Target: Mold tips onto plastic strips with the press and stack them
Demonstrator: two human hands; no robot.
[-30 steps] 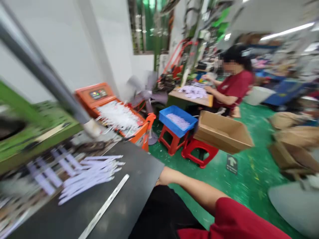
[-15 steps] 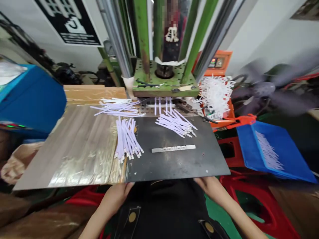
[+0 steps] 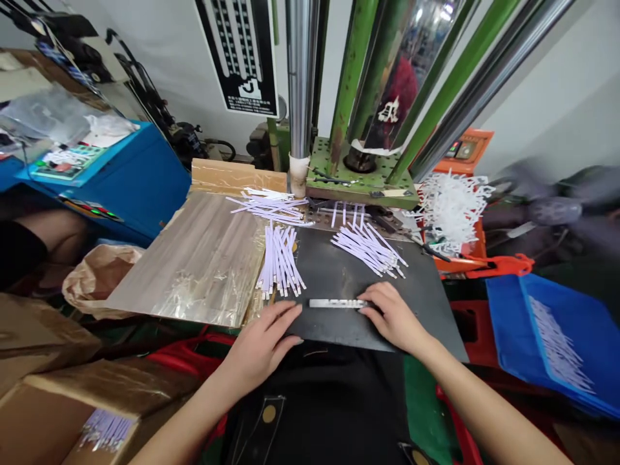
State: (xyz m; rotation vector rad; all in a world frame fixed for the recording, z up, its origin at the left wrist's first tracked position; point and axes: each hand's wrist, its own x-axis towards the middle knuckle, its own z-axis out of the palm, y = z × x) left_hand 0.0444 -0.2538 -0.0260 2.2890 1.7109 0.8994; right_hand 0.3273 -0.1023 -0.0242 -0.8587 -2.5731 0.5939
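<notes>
A slim silvery metal bar [image 3: 334, 303] with notches along it lies on the black tabletop. My right hand [image 3: 394, 316] has its thumb and fingers closed around the bar's right end. Just left of the bar's other end, my left hand [image 3: 266, 339] is over the table's front edge, empty, with the thumb apart from the fingers. Above the bar is a bundle of pale lilac flat strips [image 3: 371, 250] with whitish ends. Another strip bundle [image 3: 279, 261] lies beyond my left hand, and a looser strip pile [image 3: 271, 208] sits behind it.
A green press [image 3: 363, 187] with steel columns stands at the back, several strips under its plate. White plastic pieces [image 3: 453, 206] are heaped at its right, near a blurred fan [image 3: 557, 210]. A blue bin [image 3: 513, 310] holds strips at right. A person's leg [image 3: 53, 236] shows at left.
Both my hands have come up from below the table's front edge to the metal bar. My right hand has taken its right end. The view has turned left.
</notes>
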